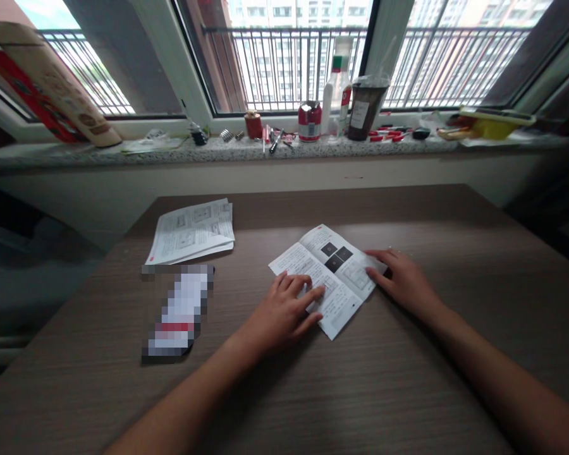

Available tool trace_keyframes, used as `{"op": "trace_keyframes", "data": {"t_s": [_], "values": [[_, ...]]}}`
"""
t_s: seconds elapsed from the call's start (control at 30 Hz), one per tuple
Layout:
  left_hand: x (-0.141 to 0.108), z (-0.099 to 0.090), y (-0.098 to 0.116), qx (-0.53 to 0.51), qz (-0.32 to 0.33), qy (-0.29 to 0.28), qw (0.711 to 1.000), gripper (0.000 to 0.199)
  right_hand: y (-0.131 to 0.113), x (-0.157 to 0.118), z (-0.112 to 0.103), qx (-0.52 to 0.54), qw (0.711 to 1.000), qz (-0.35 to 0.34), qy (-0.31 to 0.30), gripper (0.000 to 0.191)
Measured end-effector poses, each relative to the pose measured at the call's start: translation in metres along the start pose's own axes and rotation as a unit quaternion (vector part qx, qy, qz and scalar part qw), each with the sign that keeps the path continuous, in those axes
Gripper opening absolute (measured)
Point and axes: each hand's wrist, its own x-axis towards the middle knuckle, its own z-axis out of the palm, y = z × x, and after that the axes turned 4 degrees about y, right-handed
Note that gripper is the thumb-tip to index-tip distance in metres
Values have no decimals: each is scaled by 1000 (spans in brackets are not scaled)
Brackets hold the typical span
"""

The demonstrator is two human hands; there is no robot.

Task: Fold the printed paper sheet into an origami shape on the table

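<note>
A small unfolded leaflet [344, 291] with printed text and dark pictures lies turned at an angle on the table. My left hand [287, 309] rests on its lower left part, fingers spread over the print and thumb at the near edge. At the right corner of the sheet is my right hand [401, 278]. Its thumb touches the page and its index finger stretches along the far edge, with paper showing between them. A crease runs across the leaflet, and part of the left page is hidden under my fingers.
Folded printed sheets [194, 230] lie at the back left of the table [284, 392]. Nearer, a pixelated phone-like object [177, 316] lies flat. Along the windowsill [241, 150] stand a red can [310, 121], a clear bottle [332, 95], a dark drink cup [366, 110] and small tools.
</note>
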Motion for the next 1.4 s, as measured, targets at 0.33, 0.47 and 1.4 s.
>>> {"op": "trace_keyframes", "data": {"t_s": [0.33,0.47,1.4], "values": [[1,0,-4,-23,16,-10,1000,44,-12,-1,-2,-69,990,-124,16,29],[1,-3,-4,-34,12,-13,999,44,-31,-4,-3,-50,981,-187,-23,33],[1,-14,-7,-75,57,-37,995,69,-41,-19,14,11,979,-173,-105,38]]}}
